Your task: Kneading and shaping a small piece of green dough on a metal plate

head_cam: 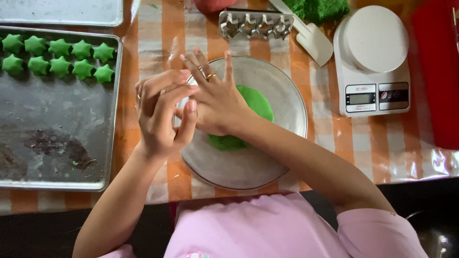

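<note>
My left hand (pixel 160 114) and my right hand (pixel 217 100) are pressed together above a clear glass bowl (pixel 287 102). The left hand's fingers curl against the right palm. My right hand's fingers are spread and point away from me, and one wears a ring. Whatever lies between the palms is hidden. A lump of green dough (pixel 258 102) sits in the bowl, partly covered by my right hand and wrist.
To the left a metal baking tray (pixel 114 119) holds several green star-shaped dough pieces (pixel 60 57). A second tray (pixel 62 12) lies behind it. Beyond the bowl are a metal strip of star cutters (pixel 256 25), a white scraper (pixel 313 40) and more green dough (pixel 318 8). A white kitchen scale (pixel 373 62) stands right.
</note>
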